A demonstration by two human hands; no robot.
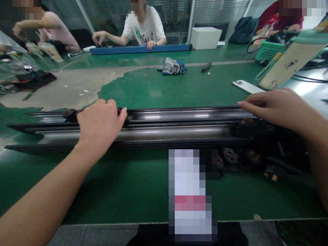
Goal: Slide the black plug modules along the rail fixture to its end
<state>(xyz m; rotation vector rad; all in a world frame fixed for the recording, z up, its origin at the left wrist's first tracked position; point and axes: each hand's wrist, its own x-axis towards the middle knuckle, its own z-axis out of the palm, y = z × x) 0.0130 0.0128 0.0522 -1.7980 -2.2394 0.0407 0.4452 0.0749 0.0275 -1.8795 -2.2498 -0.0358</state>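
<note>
Two long black metal channels with shiny inner faces lie side by side across the table: a far channel (179, 114) and a near channel (164, 132). My left hand (98, 124) is closed over the far channel's left part, on a black part with copper-coloured bits (70, 115) that shows beside the fingers; most of it is hidden. Over the far channel's right end, my right hand (276, 104) has its fingers curled and its thumb pointing left. Whatever it grips is hidden. Below it, several black parts with copper contacts (230, 155) lie in a dark heap.
Across the green table (143, 89) lie gloves (173, 66), a phone (247, 87), a cream bottle (284, 63) and a green basket (271, 51). Behind stand a white box (206, 38) and a blue bar (138, 49) under a co-worker's hands. Two other people sit at the sides.
</note>
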